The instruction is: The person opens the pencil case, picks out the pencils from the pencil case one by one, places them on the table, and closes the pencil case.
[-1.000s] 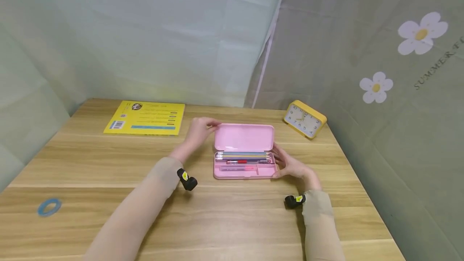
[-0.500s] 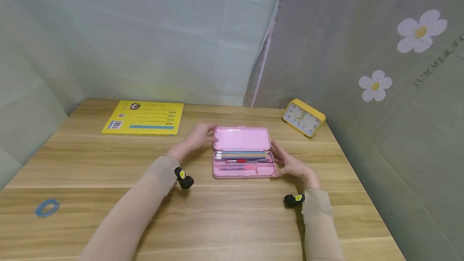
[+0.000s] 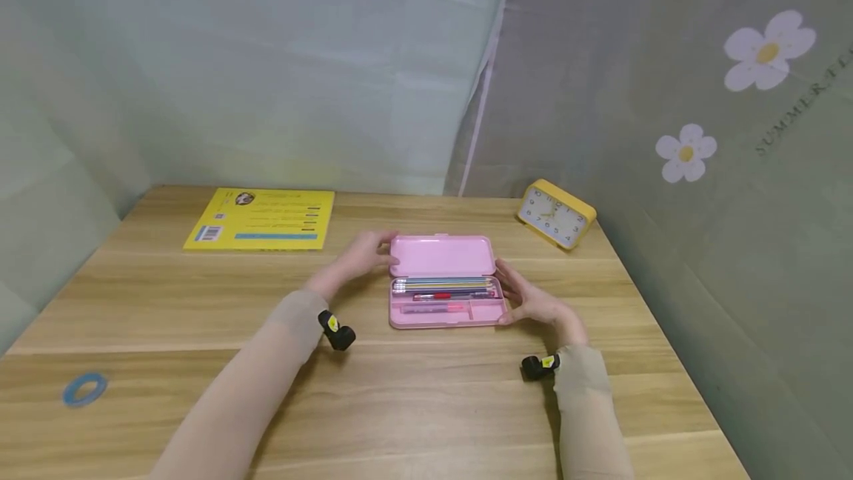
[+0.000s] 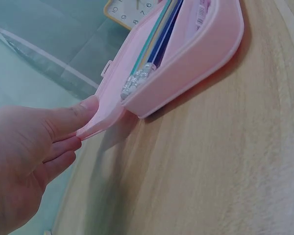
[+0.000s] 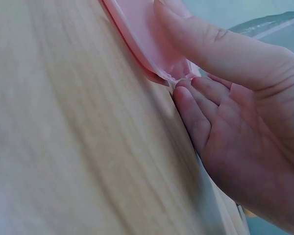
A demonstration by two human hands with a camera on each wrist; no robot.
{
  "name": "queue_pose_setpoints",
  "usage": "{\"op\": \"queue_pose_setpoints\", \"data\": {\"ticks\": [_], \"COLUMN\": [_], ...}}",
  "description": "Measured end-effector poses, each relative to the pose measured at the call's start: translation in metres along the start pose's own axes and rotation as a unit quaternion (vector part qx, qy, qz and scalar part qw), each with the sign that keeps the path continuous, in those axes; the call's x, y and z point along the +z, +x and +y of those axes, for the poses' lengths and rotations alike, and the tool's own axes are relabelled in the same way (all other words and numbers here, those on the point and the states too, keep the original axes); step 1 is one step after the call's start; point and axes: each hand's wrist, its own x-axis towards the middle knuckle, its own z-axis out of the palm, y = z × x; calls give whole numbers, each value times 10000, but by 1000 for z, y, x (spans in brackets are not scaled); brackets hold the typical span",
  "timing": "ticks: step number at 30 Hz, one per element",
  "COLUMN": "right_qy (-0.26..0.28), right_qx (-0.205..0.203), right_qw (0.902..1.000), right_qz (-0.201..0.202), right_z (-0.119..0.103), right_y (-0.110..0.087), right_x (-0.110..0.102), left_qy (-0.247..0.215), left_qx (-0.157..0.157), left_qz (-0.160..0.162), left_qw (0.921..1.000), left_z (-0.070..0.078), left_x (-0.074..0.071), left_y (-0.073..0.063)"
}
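A pink pencil case [image 3: 488, 311] lies on the wooden table with its lid [image 3: 441, 255] folded back away from the person. Several pencils [image 3: 443, 284] fill its rear section, with a red-marked pen [image 3: 441, 296] in front of them. A clear, pink-ended pen [image 3: 433, 308] occupies the front compartment. My left hand [image 3: 360, 254] pinches the lid's left edge; in the left wrist view the thumb [image 4: 85, 110] is on the inner face and fingers are behind. On the case's right end, my right hand [image 3: 533, 302] grips between thumb and fingers.
A yellow book [image 3: 260, 219] lies at the back left, and a yellow clock [image 3: 557, 215] stands at the back right. Toward the left front is a blue ring [image 3: 84, 390]. Curtains [image 3: 300, 80] hang behind the table and along its right side.
The lid has tipped farther back and lower. My left hand went down with it, its fingers shifting along the left edge. The right hand stays at the case's right end.
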Motion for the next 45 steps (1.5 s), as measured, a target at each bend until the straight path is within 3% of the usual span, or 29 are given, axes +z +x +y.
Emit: {"op": "queue_pose_setpoints", "data": {"ticks": [12,19,31,45], "right_qy": [-61,-44,66,136], "right_qx": [34,2,-69,-81], "right_qw": [10000,10000,10000,9999], "right_qz": [21,14,-10,-17], "right_z": [-2,-1,-1,0], "right_y": [0,-2,-1,1], "right_x": [1,0,0,-1], "left_qy": [69,122,-102,-113], "left_qx": [-241,-60,359,10], "left_qz": [517,827,836,544], "left_qw": [9983,9965,9958,9985], "left_z": [10,29,47,45], "left_x": [2,7,26,36], "left_y": [-8,-20,-41,-43]}}
